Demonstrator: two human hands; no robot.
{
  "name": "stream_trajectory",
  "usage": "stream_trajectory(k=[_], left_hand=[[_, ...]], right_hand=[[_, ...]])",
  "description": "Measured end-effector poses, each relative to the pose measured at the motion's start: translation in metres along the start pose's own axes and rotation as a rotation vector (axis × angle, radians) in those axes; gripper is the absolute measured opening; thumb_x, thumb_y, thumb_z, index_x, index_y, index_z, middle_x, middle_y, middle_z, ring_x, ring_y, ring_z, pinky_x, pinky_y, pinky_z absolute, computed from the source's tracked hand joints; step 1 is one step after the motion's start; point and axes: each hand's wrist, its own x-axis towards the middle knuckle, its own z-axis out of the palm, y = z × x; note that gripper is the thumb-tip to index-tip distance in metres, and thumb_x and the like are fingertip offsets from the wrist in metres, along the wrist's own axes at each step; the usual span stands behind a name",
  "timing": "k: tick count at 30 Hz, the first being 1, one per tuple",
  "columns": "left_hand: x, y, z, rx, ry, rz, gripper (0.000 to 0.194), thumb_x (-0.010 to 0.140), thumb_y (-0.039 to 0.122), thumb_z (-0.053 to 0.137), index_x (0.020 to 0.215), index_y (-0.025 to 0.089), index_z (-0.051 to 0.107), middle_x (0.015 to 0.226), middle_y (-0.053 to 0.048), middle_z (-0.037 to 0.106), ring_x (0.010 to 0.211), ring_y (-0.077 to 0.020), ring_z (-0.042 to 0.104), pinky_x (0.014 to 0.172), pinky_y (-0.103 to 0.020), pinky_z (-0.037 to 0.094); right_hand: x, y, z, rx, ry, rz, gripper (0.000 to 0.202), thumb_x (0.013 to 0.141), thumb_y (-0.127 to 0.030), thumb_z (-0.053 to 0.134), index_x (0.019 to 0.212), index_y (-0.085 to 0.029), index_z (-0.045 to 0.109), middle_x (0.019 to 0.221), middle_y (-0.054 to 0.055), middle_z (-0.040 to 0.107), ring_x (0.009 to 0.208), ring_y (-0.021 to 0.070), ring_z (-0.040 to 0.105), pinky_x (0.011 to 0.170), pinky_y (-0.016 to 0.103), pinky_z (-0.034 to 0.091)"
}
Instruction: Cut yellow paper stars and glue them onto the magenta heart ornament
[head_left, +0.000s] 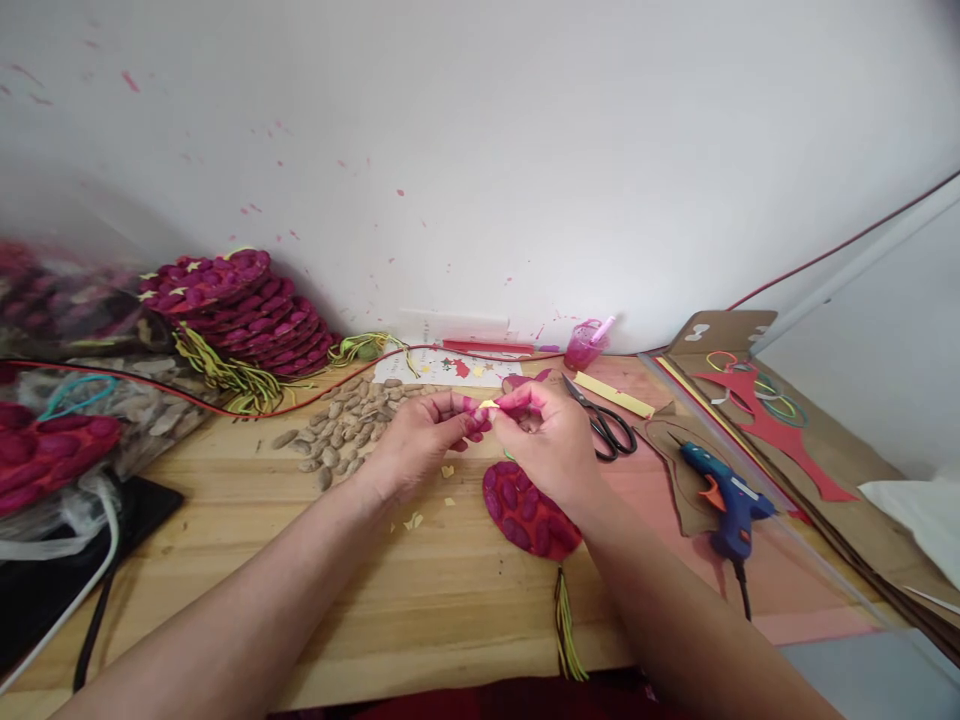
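Fingertips of my left hand (424, 440) and my right hand (553, 440) meet above the table, both closed in a pinch on a small yellow paper piece (488, 404). Pink stain covers the fingertips. Its exact shape is partly hidden by the fingers. Below my right hand lies a round red disc (525, 512) covered with magenta-painted peanuts, and a yellow-green and dark tassel (568, 630) hangs from it toward the table's front edge. Yellow paper scraps (413, 521) are scattered on the wood under my left hand.
Peanuts (337, 432) spread behind my left forearm. Decorated discs (255, 310) are stacked at back left. Black scissors (611, 425), a yellow strip (615, 394), a pink cup (583, 346) and a blue glue gun (731, 500) with cord lie rightward. Cardboard (832, 440) fills the far right.
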Motion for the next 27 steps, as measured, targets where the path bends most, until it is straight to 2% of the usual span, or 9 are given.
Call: stream_trajectory(k=[4, 7, 13, 19, 25, 27], left_hand=[[0.000, 0.000, 0.000, -0.008, 0.016, -0.027, 0.028, 0.065, 0.039, 0.083, 0.077, 0.016, 0.071, 0.071, -0.001, 0.067, 0.066, -0.0123, 0.057, 0.060, -0.024, 0.039], [0.002, -0.002, -0.001, -0.030, 0.011, -0.033, 0.025, 0.065, 0.036, 0.083, 0.077, 0.017, 0.072, 0.073, -0.001, 0.068, 0.067, -0.0118, 0.057, 0.059, -0.022, 0.039], [0.005, -0.006, -0.004, -0.077, 0.029, -0.066, 0.023, 0.065, 0.034, 0.083, 0.076, 0.016, 0.071, 0.072, -0.001, 0.067, 0.063, -0.0096, 0.055, 0.055, -0.020, 0.037], [0.008, -0.008, -0.006, -0.087, 0.063, -0.061, 0.024, 0.064, 0.032, 0.083, 0.077, 0.015, 0.072, 0.071, -0.001, 0.066, 0.060, -0.0081, 0.054, 0.052, -0.019, 0.037], [0.017, -0.007, -0.022, -0.140, 0.252, -0.023, 0.030, 0.059, 0.031, 0.085, 0.077, 0.012, 0.071, 0.069, -0.003, 0.066, 0.060, -0.0076, 0.056, 0.052, -0.017, 0.038], [0.020, -0.007, -0.025, -0.151, 0.275, -0.043, 0.032, 0.057, 0.032, 0.086, 0.075, 0.012, 0.069, 0.069, -0.003, 0.066, 0.058, -0.0065, 0.054, 0.051, -0.016, 0.039]], right_hand=[[0.006, 0.008, -0.002, 0.112, -0.083, 0.126, 0.012, 0.075, -0.030, 0.071, 0.075, -0.019, 0.065, 0.072, 0.002, 0.069, 0.060, 0.0140, 0.060, 0.055, 0.026, 0.047], [0.010, 0.012, -0.004, 0.271, -0.162, 0.237, 0.021, 0.072, -0.035, 0.076, 0.080, -0.017, 0.068, 0.067, 0.001, 0.067, 0.055, 0.0121, 0.056, 0.049, 0.024, 0.043], [0.012, 0.012, -0.004, 0.530, -0.225, 0.367, 0.033, 0.063, -0.037, 0.085, 0.082, -0.014, 0.070, 0.063, 0.001, 0.067, 0.057, 0.0107, 0.059, 0.052, 0.023, 0.046], [0.014, 0.022, -0.001, 0.545, -0.220, 0.387, 0.034, 0.061, -0.037, 0.086, 0.081, -0.014, 0.071, 0.061, 0.001, 0.067, 0.054, 0.0105, 0.059, 0.050, 0.022, 0.045], [0.018, 0.032, 0.003, 0.475, -0.165, 0.340, 0.023, 0.067, -0.031, 0.080, 0.079, -0.015, 0.069, 0.065, 0.003, 0.069, 0.056, 0.0110, 0.061, 0.049, 0.021, 0.046], [0.019, 0.031, 0.004, 0.502, -0.165, 0.351, 0.020, 0.068, -0.029, 0.079, 0.078, -0.014, 0.069, 0.064, 0.002, 0.068, 0.055, 0.0104, 0.060, 0.049, 0.021, 0.046]])
